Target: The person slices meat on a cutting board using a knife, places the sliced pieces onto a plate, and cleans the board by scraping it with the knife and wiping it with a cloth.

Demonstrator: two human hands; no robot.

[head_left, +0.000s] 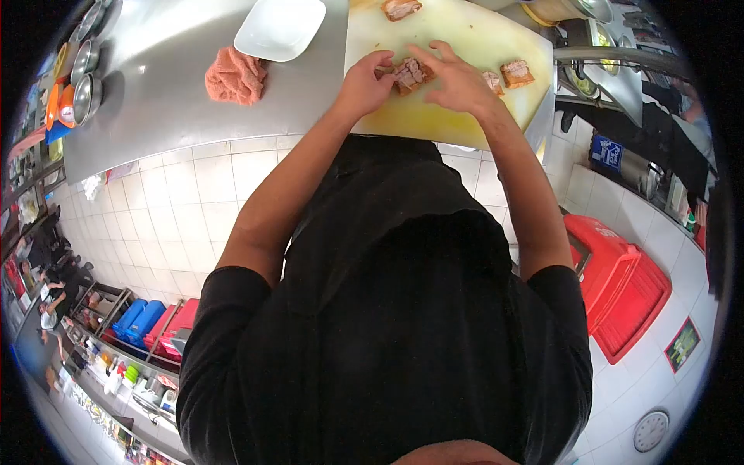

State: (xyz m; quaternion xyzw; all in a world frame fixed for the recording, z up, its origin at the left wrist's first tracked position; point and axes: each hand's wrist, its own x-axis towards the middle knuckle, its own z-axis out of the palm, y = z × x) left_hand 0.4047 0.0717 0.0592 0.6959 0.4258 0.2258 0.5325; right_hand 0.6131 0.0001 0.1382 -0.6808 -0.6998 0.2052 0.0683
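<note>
On the yellowed cutting board point(473, 35) lies a browned piece of roast pork point(412, 76), pale meat side up, between my two hands. My left hand point(367, 84) is at its left edge, thumb and index finger curved with a gap between them. My right hand point(459, 84) hovers by its right side, fingers spread and thumb apart. A smaller pork piece point(492, 82) lies partly hidden behind the right hand. Another pork piece point(517, 74) lies further right, and one more pork chunk point(401, 8) is at the board's far edge. Neither hand clearly grips anything.
Left of the board, a white square dish point(280, 28) and a crumpled orange cloth point(235, 75) rest on the steel counter point(163, 93). Metal bowls point(87, 99) line its left end. A red bin point(620, 287) stands on the floor at right, near a metal rail point(620, 54).
</note>
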